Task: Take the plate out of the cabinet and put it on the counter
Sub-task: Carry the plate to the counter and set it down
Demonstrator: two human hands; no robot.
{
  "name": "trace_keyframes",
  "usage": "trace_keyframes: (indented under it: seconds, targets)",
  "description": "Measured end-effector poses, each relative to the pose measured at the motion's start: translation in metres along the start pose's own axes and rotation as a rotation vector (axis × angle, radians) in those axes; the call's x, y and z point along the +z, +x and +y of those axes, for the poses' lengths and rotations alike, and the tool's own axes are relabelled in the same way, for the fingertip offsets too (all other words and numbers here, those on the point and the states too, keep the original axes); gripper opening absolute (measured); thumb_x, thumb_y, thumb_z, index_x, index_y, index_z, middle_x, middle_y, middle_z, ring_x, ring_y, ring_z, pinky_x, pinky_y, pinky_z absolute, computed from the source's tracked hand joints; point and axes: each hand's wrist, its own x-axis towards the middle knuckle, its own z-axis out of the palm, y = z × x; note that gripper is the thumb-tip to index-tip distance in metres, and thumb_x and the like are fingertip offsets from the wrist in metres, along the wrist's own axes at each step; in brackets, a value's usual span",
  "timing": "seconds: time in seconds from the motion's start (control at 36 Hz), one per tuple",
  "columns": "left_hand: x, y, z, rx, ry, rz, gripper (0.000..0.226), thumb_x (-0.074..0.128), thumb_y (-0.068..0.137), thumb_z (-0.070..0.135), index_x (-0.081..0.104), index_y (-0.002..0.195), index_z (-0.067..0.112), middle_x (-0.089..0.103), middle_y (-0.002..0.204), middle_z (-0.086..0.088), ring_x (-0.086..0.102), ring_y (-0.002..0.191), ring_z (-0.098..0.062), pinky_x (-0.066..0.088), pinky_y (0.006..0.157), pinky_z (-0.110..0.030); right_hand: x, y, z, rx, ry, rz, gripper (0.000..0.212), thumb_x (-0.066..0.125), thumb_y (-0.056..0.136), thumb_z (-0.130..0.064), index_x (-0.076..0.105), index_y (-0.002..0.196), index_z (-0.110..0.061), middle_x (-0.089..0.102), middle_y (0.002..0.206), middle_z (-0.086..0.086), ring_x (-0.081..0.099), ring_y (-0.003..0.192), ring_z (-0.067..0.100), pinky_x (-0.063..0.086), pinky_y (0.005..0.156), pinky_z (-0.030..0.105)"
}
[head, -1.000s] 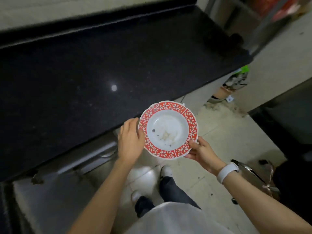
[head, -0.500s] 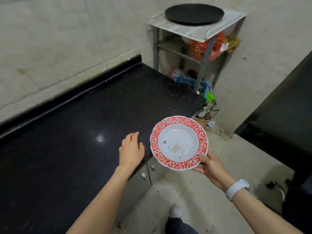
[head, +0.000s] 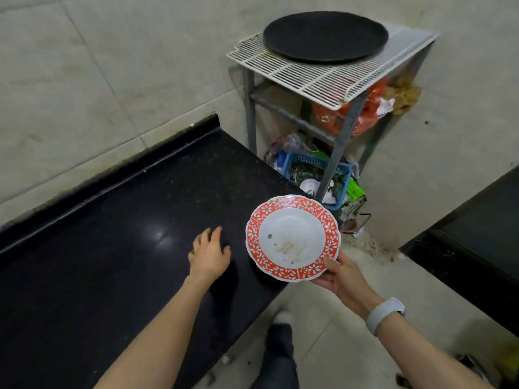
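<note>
My right hand (head: 341,277) is clamped on the near edge of the plate (head: 292,237), thumb over its red flowered rim, holding it in the air at the right end of the black desk (head: 118,228), not set down. Its white centre carries a few crumbs; I can read no writing on it. My left hand (head: 209,255) hovers over the desk with fingers spread and empty. A white band (head: 384,315) on my right wrist shows no label.
</note>
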Motion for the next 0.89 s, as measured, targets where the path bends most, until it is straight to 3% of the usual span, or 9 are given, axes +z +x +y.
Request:
trace_keyframes:
  seconds: [0.19,0.39,0.56,0.64,0.78,0.89]
  targets:
    - [-0.009,0.089,-0.008,-0.156,0.021,-0.066,0.072,0.045,0.085,0.056,0.008,0.144,0.037,-0.011,0.159,-0.002,-0.014,0.144,-0.033,-0.001,0.112,-0.065,0.037,0.081,-0.049,0.058,-0.020,-0.047,0.024,0.043,0.092,-0.006,0.049,0.115,-0.008,0.065,0.093,0.010,0.070,0.064,0.017,0.059,0.052,0.028]
    - [0.003,0.119,-0.022,-0.238,0.052,-0.072,0.082,0.029,0.077,0.076,-0.010,0.141,0.044,-0.028,0.154,0.002,-0.029,0.139,-0.031,-0.014,0.108,-0.067,0.088,0.155,-0.086,0.112,-0.045,-0.139,0.025,0.041,0.094,-0.009,0.048,0.118,-0.012,0.064,0.100,0.007,0.064,0.087,0.025,0.057,0.067,0.036]
    - [0.013,0.119,-0.022,-0.268,0.076,0.004,0.080,0.020,0.075,0.079,-0.011,0.140,0.045,-0.029,0.153,0.005,-0.030,0.139,-0.028,-0.017,0.108,-0.065,0.130,0.209,-0.102,0.156,-0.059,-0.221,0.038,0.045,0.092,-0.010,0.042,0.130,-0.010,0.060,0.113,0.010,0.062,0.093,0.024,0.061,0.063,0.028]
    - [0.016,0.117,-0.019,-0.278,0.087,0.064,0.077,0.018,0.076,0.078,-0.009,0.140,0.045,-0.029,0.150,0.006,-0.027,0.141,-0.028,-0.015,0.109,-0.064,0.150,0.231,-0.107,0.169,-0.052,-0.236,0.042,0.043,0.093,-0.008,0.039,0.134,-0.010,0.053,0.126,0.014,0.061,0.094,0.024,0.058,0.069,0.034]
    - [0.021,0.115,-0.018,-0.294,0.095,0.138,0.073,0.015,0.077,0.077,-0.010,0.139,0.047,-0.025,0.149,0.007,-0.022,0.142,-0.028,-0.011,0.111,-0.064,0.181,0.262,-0.119,0.153,-0.076,-0.290,0.041,0.039,0.093,-0.006,0.037,0.133,-0.011,0.051,0.126,0.013,0.060,0.092,0.021,0.048,0.084,0.040]
    - [0.023,0.116,-0.018,-0.300,0.105,0.159,0.070,0.014,0.077,0.077,-0.014,0.135,0.049,-0.023,0.150,0.007,-0.021,0.143,-0.028,-0.010,0.112,-0.063,0.200,0.285,-0.125,0.174,-0.076,-0.294,0.042,0.038,0.092,-0.003,0.038,0.133,-0.010,0.052,0.123,0.013,0.059,0.094,0.023,0.059,0.067,0.032]
